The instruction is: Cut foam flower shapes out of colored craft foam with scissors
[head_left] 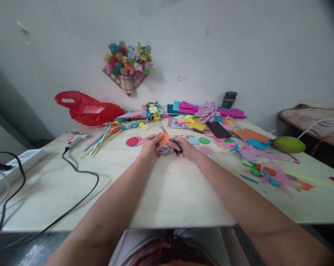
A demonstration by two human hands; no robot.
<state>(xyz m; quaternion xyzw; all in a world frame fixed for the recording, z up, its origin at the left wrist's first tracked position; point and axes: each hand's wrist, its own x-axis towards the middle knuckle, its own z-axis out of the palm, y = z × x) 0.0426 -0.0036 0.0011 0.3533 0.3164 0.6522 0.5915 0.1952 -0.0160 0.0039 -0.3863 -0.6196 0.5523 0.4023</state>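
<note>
My left hand pinches an orange foam cut-out held above a small stack of coloured foam pieces on the table. My right hand grips black-handled scissors, whose thin blades point up and away past the orange piece. Both hands meet at the middle of the white table, with my forearms stretched out over it.
A red scalloped foam shape and coloured sticks lie to the left. A glue gun with a black cable, a power strip and a red plastic bag are further left. Foam sheets, scraps, a purple flower, a phone and a green object crowd the right.
</note>
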